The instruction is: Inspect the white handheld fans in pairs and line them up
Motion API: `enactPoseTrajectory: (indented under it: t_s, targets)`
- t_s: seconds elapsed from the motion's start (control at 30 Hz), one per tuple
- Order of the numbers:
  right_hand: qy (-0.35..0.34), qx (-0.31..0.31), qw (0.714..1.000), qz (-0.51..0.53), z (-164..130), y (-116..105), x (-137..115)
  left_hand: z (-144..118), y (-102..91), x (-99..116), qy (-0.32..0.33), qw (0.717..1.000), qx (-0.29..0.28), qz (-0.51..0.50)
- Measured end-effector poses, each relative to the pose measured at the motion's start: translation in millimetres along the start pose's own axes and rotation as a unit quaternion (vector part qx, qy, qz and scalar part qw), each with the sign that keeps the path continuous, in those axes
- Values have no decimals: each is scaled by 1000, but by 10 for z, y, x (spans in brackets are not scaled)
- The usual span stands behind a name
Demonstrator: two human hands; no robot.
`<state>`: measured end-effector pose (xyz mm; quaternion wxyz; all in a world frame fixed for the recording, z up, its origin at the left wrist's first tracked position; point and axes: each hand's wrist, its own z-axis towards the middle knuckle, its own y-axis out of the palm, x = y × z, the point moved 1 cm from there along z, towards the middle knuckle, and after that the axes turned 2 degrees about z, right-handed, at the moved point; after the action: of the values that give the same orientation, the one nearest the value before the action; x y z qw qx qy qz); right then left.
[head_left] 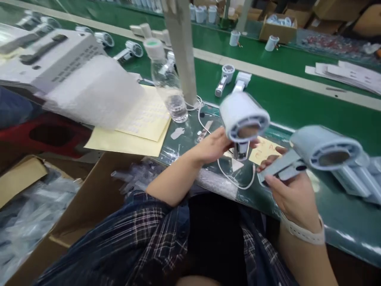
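My left hand (pixel 214 145) is wrapped round the handle of a pale blue handheld fan (pixel 242 113), whose round ringed end faces me. In my right hand (pixel 297 195) is a second handheld fan (pixel 326 145), gripped by its flat handle with the thumb along it. Both fans are held above the near edge of the green bench, apart from each other. A white cable (pixel 235 182) loops on the bench between my hands. Behind it lies a yellow note (pixel 264 149) with red handwriting, partly covered by my right fingers.
More fans (pixel 354 178) lie at the right, and two stand beyond on the green conveyor (pixel 282 83). A water bottle (pixel 175 99) stands by a metal post (pixel 180 47). Yellow sticker sheets (pixel 131 143) lie left of it. A carton (pixel 86 198) of clear plastic parts sits lower left.
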<state>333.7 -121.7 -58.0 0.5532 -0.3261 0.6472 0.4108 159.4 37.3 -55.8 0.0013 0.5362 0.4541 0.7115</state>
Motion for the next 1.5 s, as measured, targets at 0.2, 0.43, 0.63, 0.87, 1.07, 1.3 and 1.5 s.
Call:
enactPoseTrajectory:
  t_s: [0.2, 0.43, 0.63, 0.87, 1.07, 1.3, 1.5]
  targets:
    - [13, -8, 998, 60, -44, -49, 9, 3, 121, -286, -23, 996, -56, 63]
    - [1, -43, 991, 124, -103, -116, 93, 7, 151, -313, 13, 991, -98, 95]
    - [9, -22, 992, 128, -49, -51, 152, 51, 36, -334, 13, 990, -90, 108]
    - [27, 4, 992, 123, -16, -1, 248, 86, -39, -385, -6, 988, -84, 132]
    - [34, 5, 991, 126, -36, 8, 249, 52, 12, -355, -15, 990, -80, 118]
    - [20, -8, 992, 124, -83, 3, 202, 28, 27, -344, 11, 987, -103, 123]
    - [4, 5, 997, 76, -57, -35, 328, 78, -8, -388, 20, 986, -49, 160]
